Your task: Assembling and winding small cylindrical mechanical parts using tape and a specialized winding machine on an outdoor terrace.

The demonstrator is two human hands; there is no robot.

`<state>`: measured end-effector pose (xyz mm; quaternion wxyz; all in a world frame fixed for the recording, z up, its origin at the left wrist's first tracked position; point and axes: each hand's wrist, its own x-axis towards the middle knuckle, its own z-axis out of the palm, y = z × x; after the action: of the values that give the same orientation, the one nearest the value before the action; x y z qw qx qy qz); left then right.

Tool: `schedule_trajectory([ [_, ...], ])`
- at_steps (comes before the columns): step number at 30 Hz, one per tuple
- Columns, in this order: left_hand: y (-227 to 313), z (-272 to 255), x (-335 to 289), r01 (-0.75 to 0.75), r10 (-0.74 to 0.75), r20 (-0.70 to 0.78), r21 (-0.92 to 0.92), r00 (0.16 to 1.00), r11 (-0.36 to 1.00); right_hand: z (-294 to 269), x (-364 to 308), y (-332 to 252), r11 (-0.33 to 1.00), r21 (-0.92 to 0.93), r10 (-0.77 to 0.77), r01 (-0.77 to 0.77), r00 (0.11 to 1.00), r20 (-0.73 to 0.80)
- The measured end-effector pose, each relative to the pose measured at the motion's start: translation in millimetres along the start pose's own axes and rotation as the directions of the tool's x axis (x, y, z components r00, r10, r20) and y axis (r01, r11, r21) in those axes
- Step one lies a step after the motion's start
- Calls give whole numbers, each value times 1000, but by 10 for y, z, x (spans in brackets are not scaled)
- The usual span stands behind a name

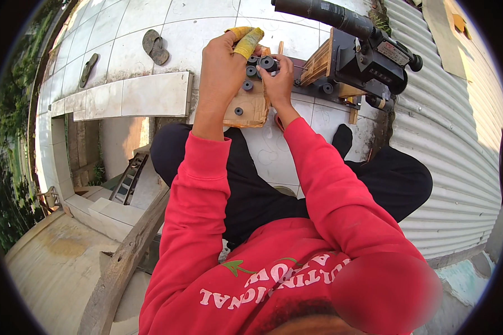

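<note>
Thumb and fingers of my right hand (pixel 279 81) close around a black ring-shaped piece (pixel 268 63) with a hole in its centre. My left hand (pixel 222 70) is beside it, two fingers wrapped in yellow tape and curled over the same spot. What the left fingertips grip is hidden behind the hand. Below both hands lies a piece of brown cardboard (pixel 250 111). Several black round pieces with centre holes sit on it, among them a larger one (pixel 247 85) and a small one (pixel 238 111).
A black machine (pixel 369 64) with a thick cylinder and wooden parts stands at the right on a dark base. Corrugated metal sheeting (pixel 436 167) runs along the right. Slippers (pixel 155 47) lie on white floor tiles (pixel 201 36). A tiled ledge (pixel 156 94) borders an opening at the left.
</note>
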<state>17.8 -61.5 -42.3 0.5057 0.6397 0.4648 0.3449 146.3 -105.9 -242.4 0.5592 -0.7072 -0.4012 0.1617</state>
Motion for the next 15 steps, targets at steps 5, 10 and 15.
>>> schedule_trajectory([
  [5, 67, -32, -40, -26, 29, -53, 50, 998, 998, 120, 242, 108, 955, -228, -140, 191, 965, 223],
  [10, -129, -109, -9, -101, 187, -230, 342, 955, 934, 358, 785, 168, 864, -401, -20, 305, 816, 578],
  [15, -122, -38, 39, -97, 209, -208, 448, 956, 889, 387, 1464, 191, 956, -289, 233, 45, 477, 847],
])
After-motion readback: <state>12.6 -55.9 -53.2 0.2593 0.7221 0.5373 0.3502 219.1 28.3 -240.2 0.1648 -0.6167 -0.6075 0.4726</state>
